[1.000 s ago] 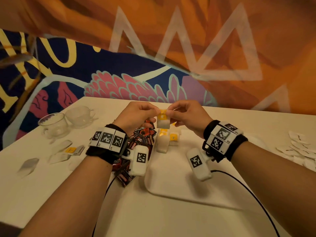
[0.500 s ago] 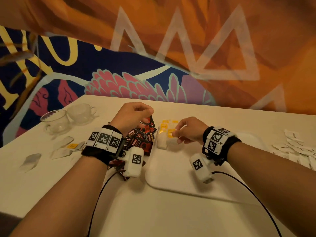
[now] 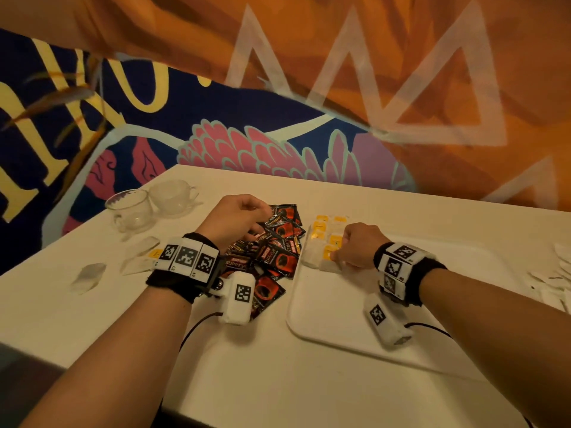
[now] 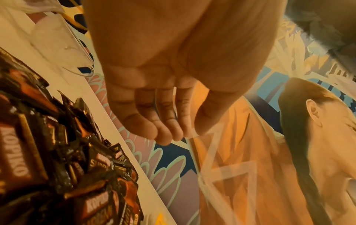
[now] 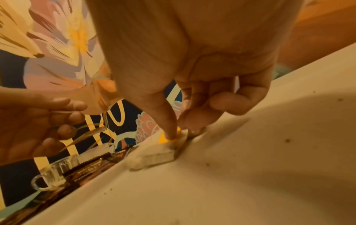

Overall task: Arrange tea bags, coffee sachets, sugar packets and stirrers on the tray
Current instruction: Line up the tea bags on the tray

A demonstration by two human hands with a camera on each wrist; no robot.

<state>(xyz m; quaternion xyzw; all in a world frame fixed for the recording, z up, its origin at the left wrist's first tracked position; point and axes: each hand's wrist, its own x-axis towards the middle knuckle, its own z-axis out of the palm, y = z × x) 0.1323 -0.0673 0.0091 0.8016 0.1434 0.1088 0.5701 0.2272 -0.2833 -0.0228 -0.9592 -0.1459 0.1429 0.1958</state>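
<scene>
A white tray [image 3: 340,322] lies at the centre right of the table. Tea bags [image 3: 321,230] with yellow tags sit in rows at its far left corner. My right hand [image 3: 335,257] pinches the nearest tea bag [image 5: 154,155] by its yellow tag, with thumb and forefinger, and holds it down on the tray [image 5: 231,175]. A pile of black and red coffee sachets [image 3: 278,254] lies on the table left of the tray. Just above that pile hovers my left hand [image 3: 259,223], fingers relaxed and holding nothing [image 4: 183,134]. The sachets [image 4: 38,152] fill the lower left of the left wrist view.
Two glass cups [image 3: 133,208] [image 3: 173,193] stand at the far left of the table. Clear packets [image 3: 89,273] lie near the left edge. White packets [image 3: 553,282] are scattered at the far right. A black cable [image 3: 197,329] runs under my left wrist.
One second ago both hands held a tea bag up above the tray. My left hand let go and moved left over the coffee sachets; my right hand lowered the tea bag onto the tray.
</scene>
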